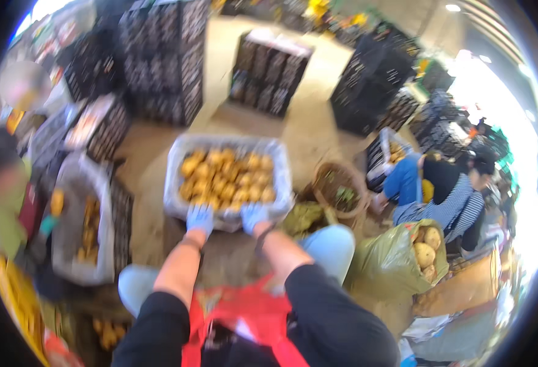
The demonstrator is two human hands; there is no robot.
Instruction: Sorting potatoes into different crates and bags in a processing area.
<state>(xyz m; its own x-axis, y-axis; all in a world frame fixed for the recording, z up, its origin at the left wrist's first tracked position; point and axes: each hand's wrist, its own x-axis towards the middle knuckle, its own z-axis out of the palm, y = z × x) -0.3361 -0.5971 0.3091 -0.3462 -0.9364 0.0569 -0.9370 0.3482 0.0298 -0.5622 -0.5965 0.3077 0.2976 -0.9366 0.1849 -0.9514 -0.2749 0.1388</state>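
A crate lined with translucent plastic [283, 183] stands before me, filled with yellow-brown round produce, likely potatoes [225, 179]. My left hand [200, 218], in a pale blue glove, lies on the crate's near rim, left of its middle. Farther right on that same rim is my right hand [254, 216], gloved alike. Both hands look closed over the liner's edge, with fingertips towards the produce; blur hides the exact finger positions.
A wicker basket [363, 195] with green leaves stands right of the crate. A green sack [379, 257] holds large potatoes. Another lined crate [106, 229] is at left, beside a person [2, 192]. A second person [448, 192] crouches at right. Black crate stacks [163, 59] rise beyond.
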